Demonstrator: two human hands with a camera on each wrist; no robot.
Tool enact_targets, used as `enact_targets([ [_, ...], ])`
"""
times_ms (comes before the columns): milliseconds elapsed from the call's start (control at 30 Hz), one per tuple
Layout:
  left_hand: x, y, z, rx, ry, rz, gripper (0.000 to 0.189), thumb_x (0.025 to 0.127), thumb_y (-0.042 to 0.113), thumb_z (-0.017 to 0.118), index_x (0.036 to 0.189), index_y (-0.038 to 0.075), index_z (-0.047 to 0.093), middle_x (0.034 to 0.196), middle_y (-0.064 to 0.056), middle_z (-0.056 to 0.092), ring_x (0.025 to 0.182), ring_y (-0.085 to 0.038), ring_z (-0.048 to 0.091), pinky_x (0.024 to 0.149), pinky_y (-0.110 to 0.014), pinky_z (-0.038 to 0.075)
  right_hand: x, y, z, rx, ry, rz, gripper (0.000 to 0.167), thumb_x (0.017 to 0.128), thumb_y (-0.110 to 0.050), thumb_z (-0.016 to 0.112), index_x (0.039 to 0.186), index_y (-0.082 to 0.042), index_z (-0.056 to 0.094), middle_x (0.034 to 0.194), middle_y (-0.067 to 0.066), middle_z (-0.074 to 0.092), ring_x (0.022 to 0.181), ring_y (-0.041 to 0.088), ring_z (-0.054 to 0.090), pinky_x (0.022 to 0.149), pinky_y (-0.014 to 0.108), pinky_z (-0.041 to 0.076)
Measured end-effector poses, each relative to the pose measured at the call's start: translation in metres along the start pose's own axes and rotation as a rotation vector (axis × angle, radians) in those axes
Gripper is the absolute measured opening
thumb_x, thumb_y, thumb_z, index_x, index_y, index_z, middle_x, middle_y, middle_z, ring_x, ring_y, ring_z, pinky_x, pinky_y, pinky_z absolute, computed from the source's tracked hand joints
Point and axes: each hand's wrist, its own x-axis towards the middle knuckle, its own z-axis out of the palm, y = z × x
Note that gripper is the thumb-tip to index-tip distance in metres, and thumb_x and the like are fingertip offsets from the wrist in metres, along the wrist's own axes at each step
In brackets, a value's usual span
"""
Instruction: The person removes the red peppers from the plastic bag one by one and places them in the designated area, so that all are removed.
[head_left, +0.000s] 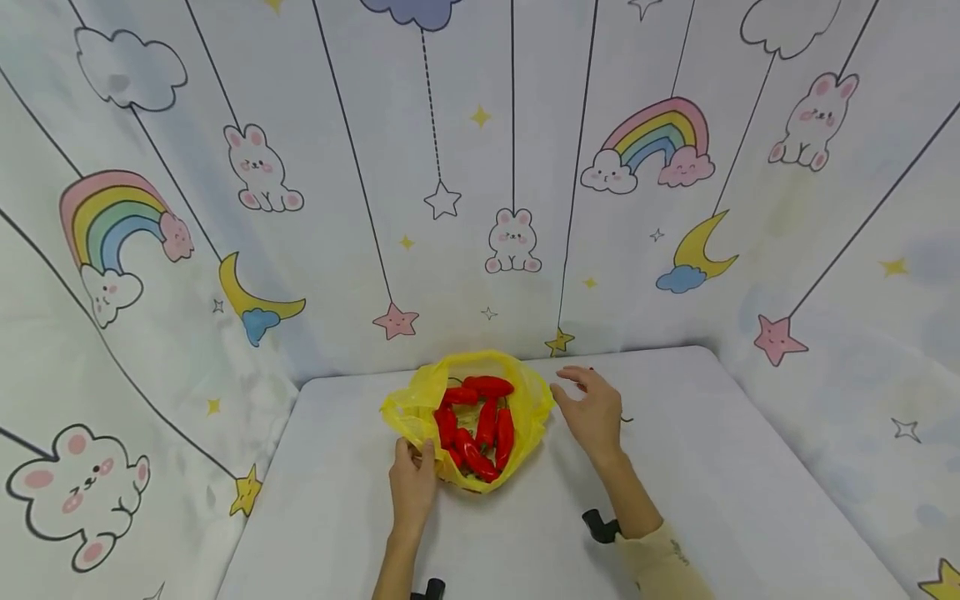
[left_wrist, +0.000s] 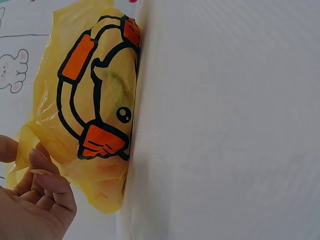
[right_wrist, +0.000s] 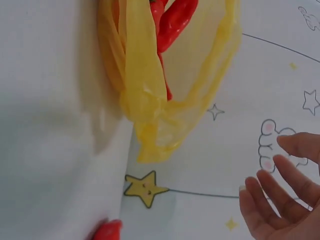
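The open yellow bag, holding red peppers, stands toward the far edge of the tabletop. Left hand: fingers pinching its plastic. Right hand: fingers apart, empty. Risk: one-sided pulling could tip it, spilling contents.

Sits open on the table as a thin, translucent yellow plastic bag, with a wide mouth facing up and a crumpled, uneven rim. Bears a cartoon print on the outside, outlined in black with orange patches. Holds several glossy, elongated red chili peppers, lying loosely at different angles, some touching. Has one more red pepper outside on the table, apart from the bag, mostly hidden or cut off.
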Motion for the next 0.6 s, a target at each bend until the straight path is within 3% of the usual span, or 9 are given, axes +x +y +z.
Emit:
enact_targets([
  [333,-0.001,0.004,0.000,-0.033,-0.021,0.002,0.020,0.107,0.027,0.060,0.107,0.008,0.053,0.077,-0.002,0.056,0.063,-0.016,0.051,0.053,-0.026,0.043,-0.016,-0.014,0.025,-0.002,-0.201,0.007,0.024,0.088,-0.014,0.085,0.110,-0.007,0.078,0.108,0.009,0.077,0.097,0.032,0.073,0.087,0.043,0.060],
  [600,-0.002,0.005,0.000,-0.027,-0.017,0.008,0.019,0.108,0.026,0.059,0.109,0.007,0.054,0.077,-0.002,0.056,0.062,-0.015,0.051,0.052,-0.026,0.043,-0.026,-0.018,0.052,-0.065,-0.322,0.052,0.018,0.089,-0.018,0.084,0.106,-0.013,0.080,0.100,0.006,0.079,0.083,0.017,0.072,0.074,0.035,0.061],
])
